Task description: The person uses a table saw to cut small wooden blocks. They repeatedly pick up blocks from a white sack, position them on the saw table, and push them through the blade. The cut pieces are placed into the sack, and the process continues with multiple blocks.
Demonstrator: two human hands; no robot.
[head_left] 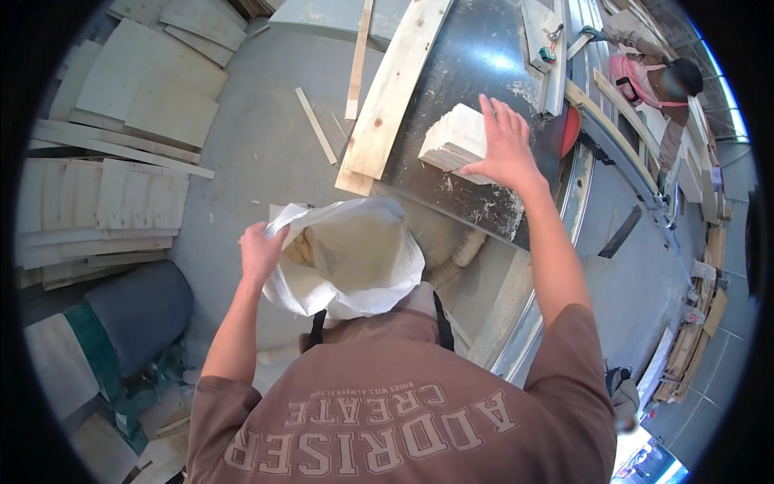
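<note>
My left hand (262,252) is closed on the left rim of a white woven sack (300,289). The sack's mouth gapes wide in front of my body, and something light brown shows inside, too dim to name. Out to the right, my right hand (509,152) spreads its fingers at the right end of a stack of thin pale wood pieces (455,139). Its thumb is at the stack's near side, and the fingers reach up past the far corner. The stack lies on a dark metal table (419,105) strewn with sawdust and chips.
A long plank (395,89) lies along the table's left side. Wood sheets (153,81) are piled at the left, above a dark roll (137,302). A red rounded guard (571,131) stands right of my hand. Beyond it, a co-worker (645,81) in pink and gloves handles wood.
</note>
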